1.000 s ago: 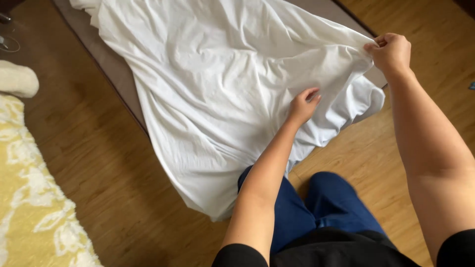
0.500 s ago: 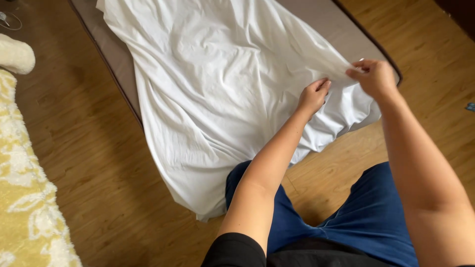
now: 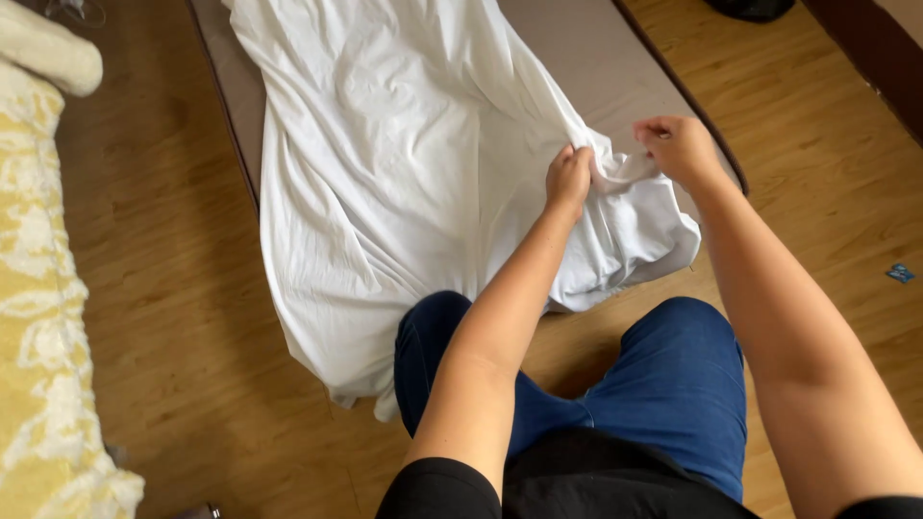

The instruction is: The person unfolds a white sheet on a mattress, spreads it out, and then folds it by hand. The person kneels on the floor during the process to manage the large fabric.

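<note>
Both arms reach forward from the body over blue-trousered knees, elbows nearly straight, and meet close together at the near right corner of a flat grey-brown mat [image 3: 615, 67] lying on the wooden floor [image 3: 173, 317]. The left hand [image 3: 569, 181] is turned knuckles up, its fingers curled into a closed grip that bunches a fold of the white sheet [image 3: 404, 173]. The right hand [image 3: 678, 149] sits just beside it, slightly farther out, wrist bent down, fingers and thumb pinched shut on the sheet's gathered edge; a short stretch of cloth runs taut between the two hands. The sheet itself is spread wrinkled along the mat, covering its left side and near end, and spills off the near edge onto the floor, where its lowest corner touches the left knee. The mat's far right part lies bare. Along the left edge of the view, well apart from the hands, lies a yellow-and-white patterned blanket [image 3: 38, 317] with a pale rolled cushion [image 3: 48, 53] at its far end.
</note>
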